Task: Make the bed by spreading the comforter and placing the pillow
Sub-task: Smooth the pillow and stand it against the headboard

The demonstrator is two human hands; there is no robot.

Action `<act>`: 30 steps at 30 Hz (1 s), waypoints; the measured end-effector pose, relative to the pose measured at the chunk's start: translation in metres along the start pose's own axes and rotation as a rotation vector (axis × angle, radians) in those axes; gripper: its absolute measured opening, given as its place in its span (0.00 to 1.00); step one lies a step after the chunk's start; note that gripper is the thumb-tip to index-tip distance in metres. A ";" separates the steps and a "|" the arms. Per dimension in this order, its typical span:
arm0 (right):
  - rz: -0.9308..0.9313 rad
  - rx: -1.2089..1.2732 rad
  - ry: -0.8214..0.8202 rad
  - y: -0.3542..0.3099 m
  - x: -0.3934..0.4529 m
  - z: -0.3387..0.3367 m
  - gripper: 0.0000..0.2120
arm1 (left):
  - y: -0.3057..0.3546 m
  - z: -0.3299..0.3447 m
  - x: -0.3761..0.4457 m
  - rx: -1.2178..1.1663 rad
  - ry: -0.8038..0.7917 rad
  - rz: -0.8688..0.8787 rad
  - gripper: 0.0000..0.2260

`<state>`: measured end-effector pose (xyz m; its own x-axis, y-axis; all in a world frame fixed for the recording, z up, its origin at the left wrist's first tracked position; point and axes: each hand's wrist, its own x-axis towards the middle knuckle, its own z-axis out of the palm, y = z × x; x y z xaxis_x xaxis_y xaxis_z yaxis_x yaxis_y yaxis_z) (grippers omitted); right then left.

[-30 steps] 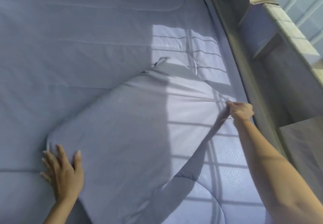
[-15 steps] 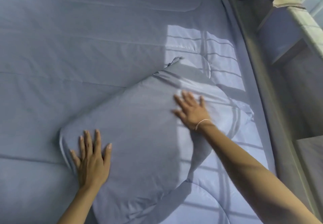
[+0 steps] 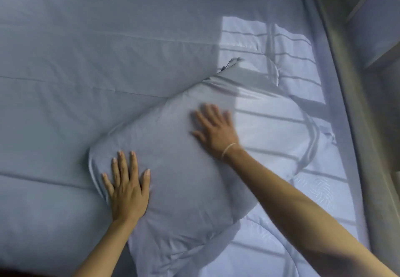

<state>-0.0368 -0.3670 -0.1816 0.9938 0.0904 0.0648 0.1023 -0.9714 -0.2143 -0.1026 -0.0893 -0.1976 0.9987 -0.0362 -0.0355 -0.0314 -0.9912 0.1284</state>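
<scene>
A pale blue-grey pillow lies at an angle on the matching comforter, which is spread flat over the bed. My left hand lies flat with straight fingers on the pillow's near left corner. My right hand, blurred by motion, presses flat on the pillow's upper middle, fingers spread. A thin band circles my right wrist. A patch of window light with bar shadows falls on the pillow's right end and the bedding beside it.
The bed's right edge runs along a grey wall or frame. A ledge or shelf sits at the upper right. Quilted seams cross the comforter to the left and behind the pillow.
My right hand let go of the pillow's right corner and moved left onto its top, now flat. My left hand slid up onto the pillow's left corner. The pillow lies flatter.
</scene>
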 end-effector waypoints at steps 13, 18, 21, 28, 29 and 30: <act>0.613 -0.029 -0.141 0.112 0.067 -0.048 0.33 | -0.005 -0.001 0.000 -0.033 0.012 -0.007 0.29; 0.383 -0.029 -0.037 0.026 -0.007 -0.025 0.30 | -0.004 -0.009 0.002 -0.068 -0.029 0.016 0.30; 0.546 -0.038 0.017 0.015 -0.066 -0.010 0.29 | -0.013 -0.019 0.020 -0.092 -0.030 0.090 0.32; 1.274 0.534 0.636 0.043 -0.145 -0.034 0.38 | 0.001 -0.046 0.140 -0.173 -0.032 0.254 0.26; 1.324 0.630 0.685 0.030 -0.153 -0.033 0.38 | 0.009 -0.046 0.158 -0.187 -0.072 0.271 0.25; 1.389 0.730 0.692 0.017 -0.159 -0.030 0.38 | 0.018 -0.046 0.174 -0.211 -0.126 0.278 0.25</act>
<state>-0.1947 -0.4040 -0.1664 0.1650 -0.9648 -0.2047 -0.5624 0.0785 -0.8231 0.0723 -0.1077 -0.1560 0.9400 -0.3287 -0.0911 -0.2784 -0.8937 0.3518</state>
